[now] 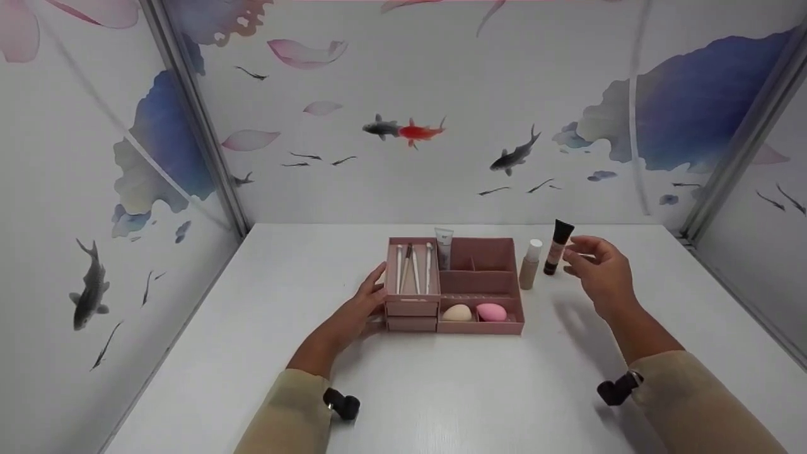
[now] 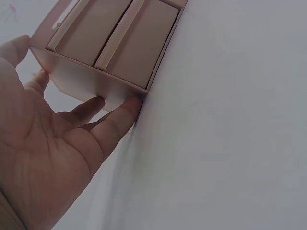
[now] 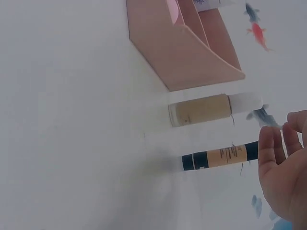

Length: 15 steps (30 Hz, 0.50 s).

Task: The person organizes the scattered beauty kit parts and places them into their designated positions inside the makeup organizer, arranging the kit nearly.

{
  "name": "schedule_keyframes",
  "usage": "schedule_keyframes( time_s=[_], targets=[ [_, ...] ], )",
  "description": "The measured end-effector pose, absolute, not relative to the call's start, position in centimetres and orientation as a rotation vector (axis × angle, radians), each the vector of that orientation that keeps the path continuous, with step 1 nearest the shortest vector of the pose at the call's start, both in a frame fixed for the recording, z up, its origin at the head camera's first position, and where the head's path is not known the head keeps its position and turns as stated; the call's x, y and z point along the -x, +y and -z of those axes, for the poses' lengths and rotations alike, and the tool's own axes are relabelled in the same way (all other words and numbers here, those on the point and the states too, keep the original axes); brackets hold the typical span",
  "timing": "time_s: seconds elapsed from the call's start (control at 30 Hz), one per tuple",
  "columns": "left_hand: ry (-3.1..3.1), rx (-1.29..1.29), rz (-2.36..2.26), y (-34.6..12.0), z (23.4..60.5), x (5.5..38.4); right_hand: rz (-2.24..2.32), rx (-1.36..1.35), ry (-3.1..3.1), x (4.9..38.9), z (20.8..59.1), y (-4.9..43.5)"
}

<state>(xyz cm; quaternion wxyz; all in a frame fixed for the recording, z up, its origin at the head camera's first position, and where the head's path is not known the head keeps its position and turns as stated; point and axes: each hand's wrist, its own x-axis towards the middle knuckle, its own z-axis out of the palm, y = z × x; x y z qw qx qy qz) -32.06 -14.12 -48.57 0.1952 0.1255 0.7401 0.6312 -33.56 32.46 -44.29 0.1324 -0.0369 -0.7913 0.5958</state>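
The fingertips of my left hand (image 1: 362,306) touch the left side wall of a pink makeup organizer (image 1: 480,274); in the left wrist view those fingers reach its lower edge beside two drawers (image 2: 139,43). My right hand (image 1: 602,271) is just right of a black and beige cosmetic tube (image 1: 557,249), which stands upright on the table. Its fingers are loosely bent near the tube's upper end and overlap that end in the right wrist view. Left of the tube stands a foundation bottle (image 1: 530,266) with a white cap, next to the organizer's right wall.
The organizer holds several brushes (image 1: 415,268) in its left top tray, a white tube (image 1: 444,249) behind, and a beige sponge (image 1: 458,313) and pink sponge (image 1: 492,311) in front. It stands on a white table (image 1: 441,397) enclosed by printed panels (image 1: 441,183).
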Motion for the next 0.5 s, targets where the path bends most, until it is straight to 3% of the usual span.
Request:
schedule_keyframes(
  time_s=[0.5],
  targets=[
    [2.095,-0.342,-1.759,-14.1,48.7,32.2,-1.68,0.24,-2.305,35.2,45.0,33.6]
  ],
)
